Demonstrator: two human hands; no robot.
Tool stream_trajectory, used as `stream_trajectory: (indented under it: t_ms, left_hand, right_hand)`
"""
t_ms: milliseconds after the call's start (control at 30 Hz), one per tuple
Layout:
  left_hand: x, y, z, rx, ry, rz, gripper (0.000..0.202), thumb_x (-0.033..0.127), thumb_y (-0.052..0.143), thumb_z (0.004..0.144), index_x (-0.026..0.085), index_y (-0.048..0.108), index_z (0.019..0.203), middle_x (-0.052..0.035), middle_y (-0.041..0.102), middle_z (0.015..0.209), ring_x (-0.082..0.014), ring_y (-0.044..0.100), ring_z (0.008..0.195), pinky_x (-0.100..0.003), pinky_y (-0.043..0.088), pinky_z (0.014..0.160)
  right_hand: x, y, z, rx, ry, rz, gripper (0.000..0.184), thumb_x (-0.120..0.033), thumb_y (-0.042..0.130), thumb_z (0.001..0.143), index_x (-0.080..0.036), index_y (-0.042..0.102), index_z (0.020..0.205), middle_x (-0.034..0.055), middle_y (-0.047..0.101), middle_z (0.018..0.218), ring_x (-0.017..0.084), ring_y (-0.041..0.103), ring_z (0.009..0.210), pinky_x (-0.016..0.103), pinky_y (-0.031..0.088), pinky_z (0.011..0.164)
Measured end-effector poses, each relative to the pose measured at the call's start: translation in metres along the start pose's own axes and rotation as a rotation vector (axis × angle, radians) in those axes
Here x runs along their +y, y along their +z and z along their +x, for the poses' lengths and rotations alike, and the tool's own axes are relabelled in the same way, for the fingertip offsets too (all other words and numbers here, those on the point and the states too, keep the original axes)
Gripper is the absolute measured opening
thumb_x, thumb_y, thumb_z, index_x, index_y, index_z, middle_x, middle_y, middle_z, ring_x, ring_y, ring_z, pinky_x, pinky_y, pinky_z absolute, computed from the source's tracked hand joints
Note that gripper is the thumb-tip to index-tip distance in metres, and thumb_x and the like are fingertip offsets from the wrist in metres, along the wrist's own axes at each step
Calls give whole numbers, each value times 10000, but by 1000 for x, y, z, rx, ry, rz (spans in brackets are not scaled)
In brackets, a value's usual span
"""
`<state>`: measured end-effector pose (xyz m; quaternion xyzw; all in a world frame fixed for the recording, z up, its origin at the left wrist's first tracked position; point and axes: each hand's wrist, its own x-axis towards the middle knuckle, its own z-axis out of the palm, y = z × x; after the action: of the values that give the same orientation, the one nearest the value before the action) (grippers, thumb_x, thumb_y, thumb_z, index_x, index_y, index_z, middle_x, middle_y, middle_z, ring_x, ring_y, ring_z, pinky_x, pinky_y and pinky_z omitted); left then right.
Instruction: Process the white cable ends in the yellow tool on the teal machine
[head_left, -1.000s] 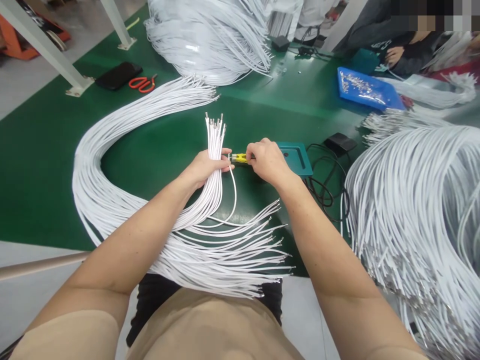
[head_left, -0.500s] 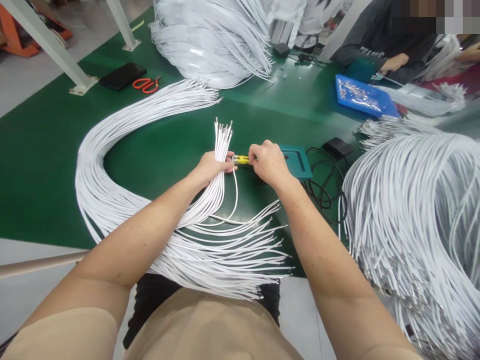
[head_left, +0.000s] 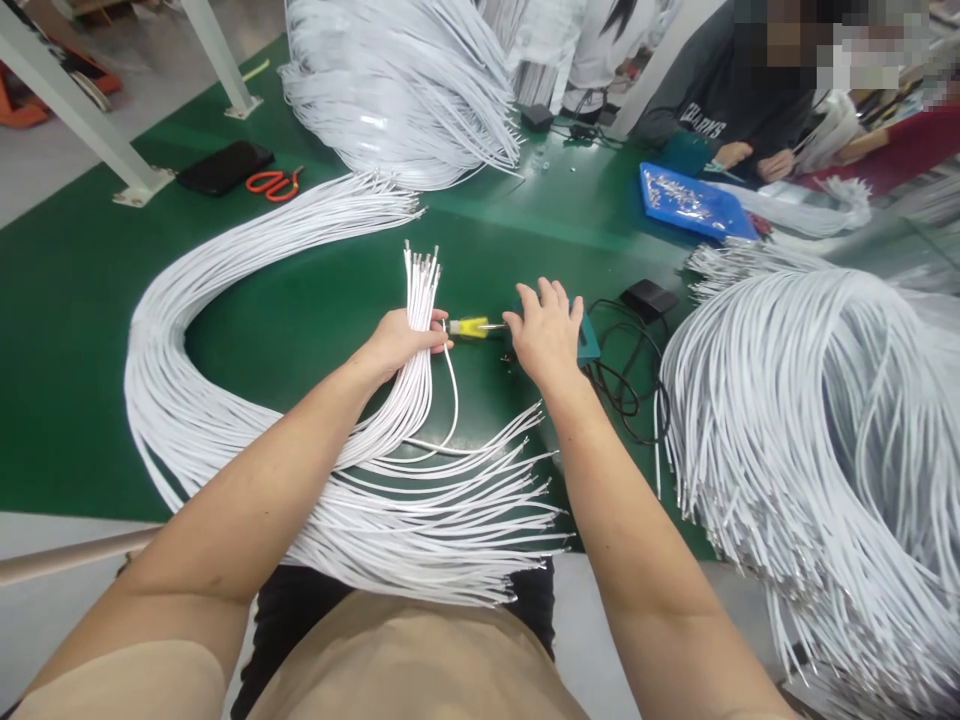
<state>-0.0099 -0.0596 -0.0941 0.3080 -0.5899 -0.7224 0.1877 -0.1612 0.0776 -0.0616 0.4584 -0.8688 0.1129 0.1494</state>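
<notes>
My left hand [head_left: 403,343] is closed around an upright bundle of white cables [head_left: 418,290] with metal tips. A single white cable [head_left: 454,395] loops down from its fingertips, where the end is pressed against a small yellow fitting [head_left: 471,328] with a thin metal rod. What exactly the fitting is, I cannot make out. My right hand [head_left: 549,325] is spread open at the rod's right end, above a teal box [head_left: 588,342] that it partly covers. Below the hands, more loose white cable ends [head_left: 480,520] fan out toward the table's front edge.
A large white cable coil [head_left: 750,400] lies at right, another cable heap [head_left: 397,90] at the back. Orange-handled scissors [head_left: 274,184] and a black pouch [head_left: 225,167] sit back left. Black cord [head_left: 622,390] curls beside the box. A person works beyond the blue tray [head_left: 694,203].
My right hand has let go of the yellow fitting and spread its fingers, uncovering the metal rod. My left hand still holds the bundle. The whole view has shifted slightly.
</notes>
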Motion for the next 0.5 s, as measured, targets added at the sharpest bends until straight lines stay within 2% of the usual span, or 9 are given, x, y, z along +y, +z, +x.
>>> stream_trajectory:
  t_ms: [67,167,267,367,500]
  left_hand:
    - [4,-1,-2,4,6,40,472,161,752,548,100,649,1005,-40,662,765,-152,645,658,-292,517,699]
    - [10,-1,-7,-19,56,57,473,184,752,560,110,650,1017,-63,685,833,-150,637,683,-268,502,659]
    - [16,0,-12,-67,82,-12,492,208,752,582,115,626,1048,-97,675,1004,-154,644,762,-251,491,656]
    - [20,2,-16,-89,63,-46,514,215,756,592,119,608,1074,-110,659,1054,-157,651,778,-254,487,664]
    - [24,2,-20,-124,50,-121,487,184,765,585,138,616,1047,-60,641,995,-141,655,752,-265,496,710]
  right_hand:
    - [-12,-10,-8,23,-77,86,384,-305,437,894,-133,509,1229,184,465,1322,296,385,1228,489,243,1010]
    - [-40,-26,-30,-39,-328,296,287,-292,373,930,-158,583,1073,110,606,1083,198,512,1020,323,360,882]
    - [-67,-34,-56,-143,-538,315,268,-293,387,928,-170,607,838,58,616,827,173,521,803,298,358,735]
    - [-78,-33,-72,-178,-621,253,240,-214,420,905,-168,567,721,34,580,722,160,488,703,304,324,698]
    - [-76,-33,-77,-170,-607,253,189,-191,454,879,-168,549,717,29,576,724,159,486,711,307,316,719]
